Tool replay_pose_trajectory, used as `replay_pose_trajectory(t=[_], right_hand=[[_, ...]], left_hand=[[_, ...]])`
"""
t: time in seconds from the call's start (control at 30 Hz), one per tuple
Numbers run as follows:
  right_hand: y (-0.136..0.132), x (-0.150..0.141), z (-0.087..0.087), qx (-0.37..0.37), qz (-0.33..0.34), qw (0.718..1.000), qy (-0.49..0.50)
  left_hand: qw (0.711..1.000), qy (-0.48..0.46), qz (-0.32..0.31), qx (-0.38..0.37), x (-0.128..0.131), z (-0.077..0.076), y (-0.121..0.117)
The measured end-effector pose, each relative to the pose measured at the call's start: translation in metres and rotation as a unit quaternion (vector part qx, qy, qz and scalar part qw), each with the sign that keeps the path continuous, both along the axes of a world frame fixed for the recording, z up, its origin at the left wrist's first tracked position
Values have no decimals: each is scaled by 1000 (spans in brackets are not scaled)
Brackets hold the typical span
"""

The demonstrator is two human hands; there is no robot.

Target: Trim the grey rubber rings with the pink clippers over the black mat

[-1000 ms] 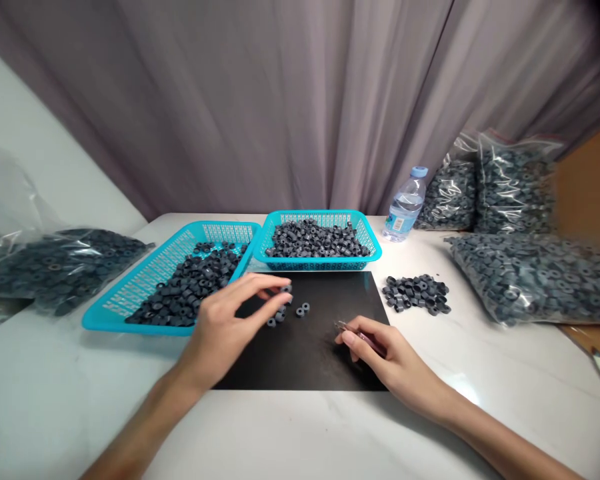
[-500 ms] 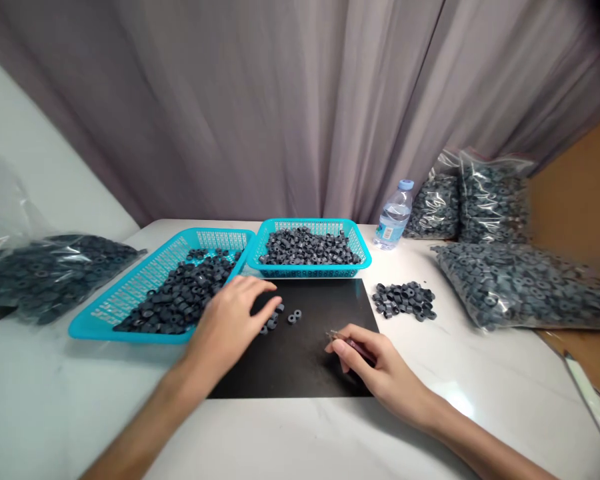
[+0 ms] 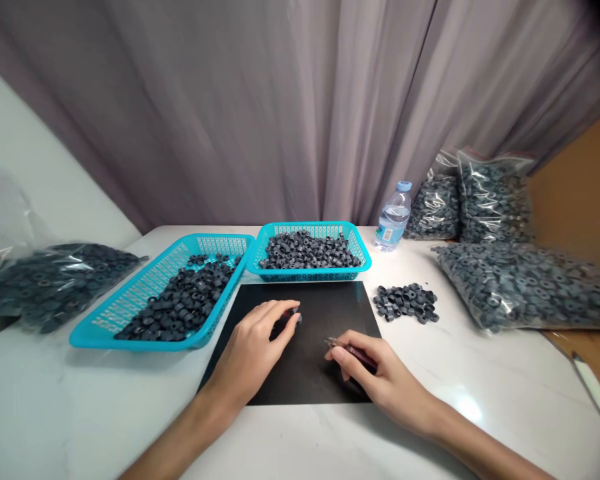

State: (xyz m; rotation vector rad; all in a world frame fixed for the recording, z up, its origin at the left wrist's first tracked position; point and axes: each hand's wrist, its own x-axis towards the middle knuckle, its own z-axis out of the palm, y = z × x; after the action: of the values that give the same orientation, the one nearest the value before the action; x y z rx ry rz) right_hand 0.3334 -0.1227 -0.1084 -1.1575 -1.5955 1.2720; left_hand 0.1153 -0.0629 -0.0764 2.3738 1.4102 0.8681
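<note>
My left hand (image 3: pixel 253 340) is over the left part of a black mat (image 3: pixel 310 380), its thumb and fingertips closing on a small dark grey ring (image 3: pixel 299 316). Other rings may lie under the palm, where I cannot see. Across the mat, my right hand (image 3: pixel 367 363) grips a slim dark-red hand tool (image 3: pixel 363 355) with thin metal tips that point left. Those tips hang apart from the rings; the tool's exact kind is unclear.
Two turquoise baskets of dark rings, a left basket (image 3: pixel 145 345) and a back basket (image 3: pixel 307 272), border the mat. To the right lie a loose ring pile (image 3: pixel 405 302), a water bottle (image 3: pixel 394 217) and a filled bag (image 3: pixel 525 287). Another bag (image 3: pixel 75 273) is far left.
My left hand has moved right, away from the left basket's edge and onto the loose rings, its fingers drawing closer together. The right hand has barely moved and still holds the tool.
</note>
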Motion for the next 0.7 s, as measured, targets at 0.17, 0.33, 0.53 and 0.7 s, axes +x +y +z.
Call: replay_pose_trajectory(t=[0.17,0.33,0.53,0.7], right_hand=[[0,1,-1,-5,1,1000,-8],[-1,2,-1,-9,2,1000,-8],[-1,2,0,-11,0,1000,-13],[-2,2,-1,-9,-1,1000,-11]], left_hand=[[999,-40,-26,20,1,0,-7],[997,-50,-42,40,2,0,-10],[996,-91,-17,12,1,-1,-11],[988,-146,-2,-39,1,2,-11]])
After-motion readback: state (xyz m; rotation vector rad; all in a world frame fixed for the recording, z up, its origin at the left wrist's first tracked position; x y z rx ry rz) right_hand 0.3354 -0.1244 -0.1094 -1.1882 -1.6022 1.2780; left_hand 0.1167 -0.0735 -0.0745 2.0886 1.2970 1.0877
